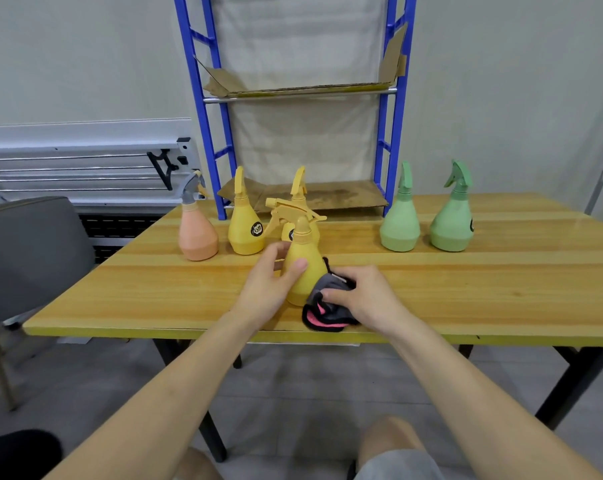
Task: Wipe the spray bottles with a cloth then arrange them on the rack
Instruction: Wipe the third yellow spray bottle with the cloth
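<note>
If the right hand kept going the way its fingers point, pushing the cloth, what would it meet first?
The right hand points left, pressing the grey-pink cloth against the yellow bottle, which the left hand holds. It would likely meet that bottle's lower body first.

- Wooden table [501, 271], yellow-edged, on dark folding legs.
- Grey chair [26, 258] at left, just beside table corner.
- White metal frame [85, 161] with horizontal rails against left wall; possibly a folded bed or drying stand.
- Pale cloth sheet [300, 64] hanging against wall.
- Grey tiled floor [293, 382] below.
</note>
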### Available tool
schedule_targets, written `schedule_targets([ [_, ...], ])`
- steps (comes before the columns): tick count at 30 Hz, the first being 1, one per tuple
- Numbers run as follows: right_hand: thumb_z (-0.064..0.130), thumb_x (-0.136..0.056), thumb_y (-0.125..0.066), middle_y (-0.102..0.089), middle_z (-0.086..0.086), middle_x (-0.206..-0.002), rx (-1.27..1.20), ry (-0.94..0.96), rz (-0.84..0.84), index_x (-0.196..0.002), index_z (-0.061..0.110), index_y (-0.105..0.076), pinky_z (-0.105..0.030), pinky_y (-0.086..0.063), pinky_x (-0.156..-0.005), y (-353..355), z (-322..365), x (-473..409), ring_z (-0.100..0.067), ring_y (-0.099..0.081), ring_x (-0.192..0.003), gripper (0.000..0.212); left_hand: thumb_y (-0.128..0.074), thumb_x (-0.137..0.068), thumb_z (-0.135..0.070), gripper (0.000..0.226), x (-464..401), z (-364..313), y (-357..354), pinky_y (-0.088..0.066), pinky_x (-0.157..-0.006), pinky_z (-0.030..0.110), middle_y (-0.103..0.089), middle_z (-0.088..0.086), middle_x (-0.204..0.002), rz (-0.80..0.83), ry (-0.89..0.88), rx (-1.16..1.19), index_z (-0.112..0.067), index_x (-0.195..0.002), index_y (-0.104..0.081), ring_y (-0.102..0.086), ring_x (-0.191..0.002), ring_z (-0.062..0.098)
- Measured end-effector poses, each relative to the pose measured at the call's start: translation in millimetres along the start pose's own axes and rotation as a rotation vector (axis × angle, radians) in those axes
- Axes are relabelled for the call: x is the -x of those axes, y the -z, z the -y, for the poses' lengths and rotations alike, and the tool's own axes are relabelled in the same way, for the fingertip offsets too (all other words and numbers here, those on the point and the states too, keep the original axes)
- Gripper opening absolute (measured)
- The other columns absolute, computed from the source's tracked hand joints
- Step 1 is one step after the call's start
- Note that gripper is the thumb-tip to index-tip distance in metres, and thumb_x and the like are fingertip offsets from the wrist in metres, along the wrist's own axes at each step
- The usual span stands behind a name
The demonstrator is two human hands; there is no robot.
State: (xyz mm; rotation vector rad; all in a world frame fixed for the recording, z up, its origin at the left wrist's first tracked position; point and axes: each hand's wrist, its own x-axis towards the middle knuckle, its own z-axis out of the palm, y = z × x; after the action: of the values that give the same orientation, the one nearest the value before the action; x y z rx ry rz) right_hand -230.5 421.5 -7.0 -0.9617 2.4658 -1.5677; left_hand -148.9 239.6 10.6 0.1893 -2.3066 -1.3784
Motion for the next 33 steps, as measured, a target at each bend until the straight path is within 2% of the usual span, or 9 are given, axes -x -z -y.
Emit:
schedule_targets([
  [6, 0.023, -0.084, -0.08, -0.073, -0.003, -0.078, 0.131, -0.034, -0.031, -0.084, 0.02, -0.076, -0.039, -0.053, -0.072, -4.7, -1.4, 0.8, -0.026, -0.066, -0.081, 0.005, -0.061, -0.099, -0.047, 0.046, 3.1, -3.3, 7.3, -0.049, -0.109, 0.045, -0.063, -0.012, -0.134, 0.029, 0.029, -0.012, -0.029, -0.14, -0.052, -0.058, -0.125, 0.009],
  [10, 0.017, -0.088, -0.076, -0.076, 0.005, -0.082, 0.144, -0.027, -0.016, -0.091, 0.027, -0.079, -0.026, -0.052, -0.07, -3.5, 4.5, 6.8, -0.015, -0.069, -0.082, 0.011, -0.057, -0.103, -0.037, 0.044, 7.2, -8.6, 13.8, -0.046, -0.112, 0.042, -0.061, -0.011, -0.137, 0.048, 0.028, -0.029, -0.027, -0.146, -0.049, -0.056, -0.126, 0.006],
  [14, 0.014, -0.091, -0.073, -0.074, 0.009, -0.087, 0.142, 0.002, -0.003, -0.099, 0.026, -0.078, -0.011, -0.043, -0.065, 0.9, 7.1, 16.0, -0.007, -0.064, -0.084, 0.016, -0.059, -0.101, -0.045, 0.056, 6.0, -9.5, 11.6, -0.041, -0.115, 0.038, -0.052, -0.005, -0.145, -0.027, 0.017, -0.113, -0.024, -0.151, -0.046, -0.05, -0.13, 0.011],
  [16, 0.014, -0.09, -0.073, -0.072, 0.007, -0.087, 0.218, 0.041, -0.033, -0.098, 0.024, -0.078, -0.017, -0.042, -0.066, 3.1, 6.6, 19.0, -0.014, -0.061, -0.085, 0.013, -0.063, -0.098, -0.046, 0.06, 3.7, -16.8, 4.3, -0.04, -0.106, 0.029, -0.051, -0.003, -0.141, -0.128, 0.004, -0.137, -0.019, -0.149, -0.047, -0.05, -0.124, 0.011],
  [19, 0.022, -0.088, -0.073, -0.07, 0.007, -0.084, 0.37, 0.112, -0.081, -0.095, 0.027, -0.075, -0.029, -0.047, -0.069, 5.6, 4.1, 25.0, -0.019, -0.057, -0.084, 0.009, -0.069, -0.091, -0.052, 0.064, -3.3, -26.2, -5.0, -0.044, -0.101, 0.031, -0.058, -0.005, -0.133, -0.181, 0.012, -0.146, -0.017, -0.143, -0.054, -0.053, -0.121, 0.014],
  [23, 0.039, -0.088, -0.07, -0.07, 0.014, -0.107, 0.407, 0.127, -0.058, -0.114, 0.035, -0.066, -0.039, -0.052, -0.083, 0.8, 4.3, 40.9, -0.017, -0.06, -0.101, 0.027, -0.069, -0.089, -0.057, 0.053, -10.1, -28.5, -5.9, -0.052, -0.092, 0.038, -0.065, -0.008, -0.116, -0.211, 0.04, -0.202, -0.022, -0.128, -0.063, -0.06, -0.11, 0.016],
  [26, 0.038, -0.091, -0.071, -0.068, 0.007, -0.122, 0.426, 0.136, -0.078, -0.129, 0.025, -0.062, -0.036, -0.05, -0.088, -16.1, 7.1, 49.8, -0.02, -0.06, -0.112, 0.041, -0.066, -0.09, -0.06, 0.053, -9.6, -29.4, -6.9, -0.053, -0.09, 0.04, -0.066, -0.009, -0.114, -0.219, 0.03, -0.267, -0.024, -0.127, -0.064, -0.061, -0.106, 0.015],
  [31, 0.037, -0.092, -0.068, -0.068, -0.003, -0.084, 0.485, 0.007, -0.199, -0.095, 0.024, -0.063, -0.041, -0.05, -0.069, -22.6, 10.1, 37.6, -0.036, -0.06, -0.086, 0.015, -0.055, -0.08, -0.08, 0.073, -8.3, -24.9, -2.7, -0.055, -0.097, 0.046, -0.069, -0.014, -0.125, -0.101, 0.012, -0.203, -0.032, -0.134, -0.061, -0.063, -0.116, 0.012],
  [33, 0.034, -0.09, -0.069, -0.065, -0.003, -0.075, 0.464, -0.007, -0.186, -0.086, 0.023, -0.061, -0.041, -0.05, -0.067, -19.9, 6.9, 31.2, -0.036, -0.057, -0.081, 0.014, -0.057, -0.082, -0.074, 0.062, -8.8, -24.9, 3.1, -0.056, -0.097, 0.047, -0.071, -0.016, -0.121, -0.031, -0.017, -0.143, -0.035, -0.13, -0.064, -0.065, -0.114, 0.012],
])
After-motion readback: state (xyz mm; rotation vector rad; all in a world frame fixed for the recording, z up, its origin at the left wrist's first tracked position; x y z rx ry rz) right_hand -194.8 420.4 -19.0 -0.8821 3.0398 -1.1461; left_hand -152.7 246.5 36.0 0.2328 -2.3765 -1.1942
